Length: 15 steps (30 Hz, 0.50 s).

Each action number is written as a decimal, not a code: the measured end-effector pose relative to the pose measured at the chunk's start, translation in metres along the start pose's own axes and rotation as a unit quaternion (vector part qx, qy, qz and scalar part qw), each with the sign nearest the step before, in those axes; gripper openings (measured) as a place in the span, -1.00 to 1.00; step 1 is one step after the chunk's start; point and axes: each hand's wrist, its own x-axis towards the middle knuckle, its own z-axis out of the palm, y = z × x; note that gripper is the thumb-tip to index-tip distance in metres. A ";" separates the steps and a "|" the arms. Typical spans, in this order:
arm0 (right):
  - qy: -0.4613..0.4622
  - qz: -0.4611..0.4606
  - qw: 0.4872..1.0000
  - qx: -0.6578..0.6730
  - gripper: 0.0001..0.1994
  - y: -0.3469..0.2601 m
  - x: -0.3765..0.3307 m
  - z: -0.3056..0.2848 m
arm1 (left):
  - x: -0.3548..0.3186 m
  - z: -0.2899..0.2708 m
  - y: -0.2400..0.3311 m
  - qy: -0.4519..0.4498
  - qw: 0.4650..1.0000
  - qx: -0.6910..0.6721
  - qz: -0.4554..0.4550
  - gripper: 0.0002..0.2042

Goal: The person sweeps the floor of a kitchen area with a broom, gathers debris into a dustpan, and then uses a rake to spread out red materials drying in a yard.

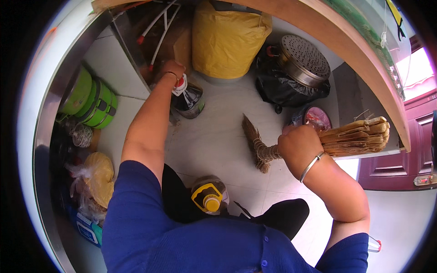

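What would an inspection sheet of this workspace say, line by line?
Surface: pale tiled floor
Main things: straw broom; dark bottle
Clutter: yellow-capped bottle, yellow bag, steamer pot, black bag, green container
Hands: right hand grips the broom; left hand at the dark bottle's top, grip unclear
Cables: thin white cord at upper right, kind unclear
Surroundings: maroon door at right

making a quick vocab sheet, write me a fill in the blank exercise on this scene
The ____ hand grips the brown straw hand broom.
The clear plastic bottle of dark liquid near the left hand has a ____ and white top.
The round silver metal steamer sits above a shiny ____ plastic bag.
The clear plastic jug between the person's legs has a ____ cap.
Missing words: right; red; black; yellow
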 end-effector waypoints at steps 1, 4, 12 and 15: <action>0.010 0.000 1.000 0.000 -0.89 0.001 0.000 -0.002 | 0.023 0.004 -0.017 -0.005 0.993 0.113 0.038 -0.82; 0.039 0.011 0.999 -0.021 -0.86 0.004 0.002 -0.005 | 0.060 0.010 -0.043 -0.053 0.937 0.331 0.096 -0.78; 0.023 0.009 1.000 -0.003 -0.90 0.011 -0.007 0.007 | -0.072 -0.018 0.036 0.039 0.985 0.144 0.081 -0.70; 0.018 0.000 1.000 0.007 -0.92 0.008 -0.007 -0.004 | -0.156 0.036 -0.002 -0.391 0.842 0.013 0.372 -0.76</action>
